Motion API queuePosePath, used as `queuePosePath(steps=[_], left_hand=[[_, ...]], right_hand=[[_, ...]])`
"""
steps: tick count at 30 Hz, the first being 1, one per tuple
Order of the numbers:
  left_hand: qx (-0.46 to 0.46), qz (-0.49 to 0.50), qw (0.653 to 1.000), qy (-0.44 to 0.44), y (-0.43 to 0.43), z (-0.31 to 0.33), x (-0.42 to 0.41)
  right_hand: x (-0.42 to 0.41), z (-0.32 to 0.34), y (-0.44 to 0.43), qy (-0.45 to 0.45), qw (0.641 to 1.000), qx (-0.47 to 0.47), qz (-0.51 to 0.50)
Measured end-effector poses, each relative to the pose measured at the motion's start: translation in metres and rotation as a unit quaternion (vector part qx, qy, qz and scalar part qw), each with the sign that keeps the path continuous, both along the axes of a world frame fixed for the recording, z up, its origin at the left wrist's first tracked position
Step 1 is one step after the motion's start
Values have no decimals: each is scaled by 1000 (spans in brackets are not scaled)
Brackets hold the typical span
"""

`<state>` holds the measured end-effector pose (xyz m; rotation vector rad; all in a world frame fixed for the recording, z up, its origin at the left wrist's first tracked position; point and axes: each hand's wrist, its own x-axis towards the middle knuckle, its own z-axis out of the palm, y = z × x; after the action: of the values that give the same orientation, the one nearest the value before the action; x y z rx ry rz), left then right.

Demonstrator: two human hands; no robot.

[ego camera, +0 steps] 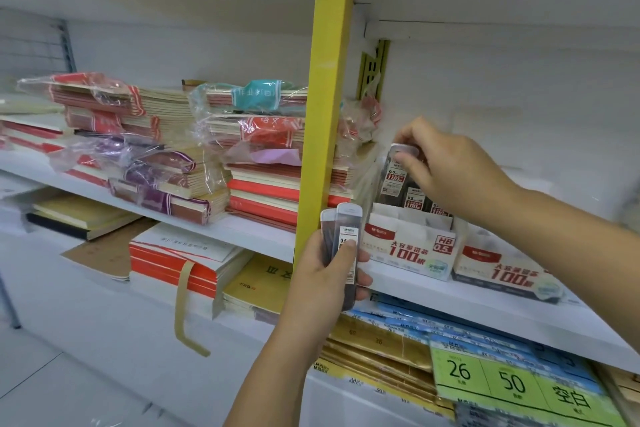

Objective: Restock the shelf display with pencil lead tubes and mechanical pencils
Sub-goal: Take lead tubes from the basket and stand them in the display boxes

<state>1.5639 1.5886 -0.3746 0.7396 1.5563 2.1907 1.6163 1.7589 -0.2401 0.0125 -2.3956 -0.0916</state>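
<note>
The right hand (446, 170) pinches the top of one lead tube (394, 172) between thumb and fingers and holds it upright over the open display box (410, 246). Just under this hand, some tubes already stand in the back row of the box, so the filling has begun. The front part of the box, nearer to the person, looks still empty, but the cardboard wall hides the inside and I cannot be sure.

The left hand (332, 274) is lower and closer to the body, in front of the yellow post (323, 107). Its fingers are closed around a small bundle of spare tubes (344, 246), at least two, with the thumb pressed on the front label. These wait to go in next.

To the right of the right hand, on the same shelf board (485, 308), a second display box (505, 274) stands just beside the first; its content is hidden by the forearm.

In my judgement the task is in an early or middle stage: the tube in the right hand is not yet set down, the bundle remains, and no mechanical pencils are visible anywhere.
</note>
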Motion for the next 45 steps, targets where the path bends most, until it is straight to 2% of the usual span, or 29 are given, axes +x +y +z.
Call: queuePosePath(steps=[6, 9, 14, 16, 18, 20, 23, 26, 30, 32, 35, 39, 42, 45], left_hand=[[23, -3, 1000, -16, -8, 1, -3], [24, -2, 1000, -13, -9, 2, -2], [18, 2, 1000, -2, -8, 3, 2], [14, 0, 1000, 3, -8, 4, 3], [12, -5, 1000, 13, -9, 5, 5], [9, -21, 999, 29, -9, 7, 7], [3, -51, 998, 47, -8, 9, 14], [0, -78, 996, 51, -6, 9, 19], [15, -97, 995, 3, -3, 9, 21], [8, -74, 997, -12, -3, 8, 19], [-3, -35, 999, 1, -4, 8, 15], [12, 14, 1000, 10, -6, 6, 10], [10, 25, 999, 22, -7, 4, 7], [8, 25, 999, 36, -8, 3, 5]], right_hand=[[-16, 3, 12, 31, 995, -99, -14], [-21, -1, 17, 34, 996, -66, -45], [-17, -12, 18, -19, 994, -32, -98], [-7, -14, 13, 9, 995, -18, -95], [9, -19, 3, 43, 995, -68, -56], [25, -28, -11, 26, 982, -188, 10], [41, -40, -30, -72, 921, -367, 109], [47, -47, -36, -81, 896, -414, 140], [53, -34, -26, 29, 887, -442, 127], [54, -18, -18, 100, 886, -434, 125], [49, 2, -12, 160, 919, -343, 115], [27, 5, -13, 74, 975, -205, 50], [10, -4, -8, 9, 982, -186, 27], [-5, -11, 2, -16, 989, -147, -8]])
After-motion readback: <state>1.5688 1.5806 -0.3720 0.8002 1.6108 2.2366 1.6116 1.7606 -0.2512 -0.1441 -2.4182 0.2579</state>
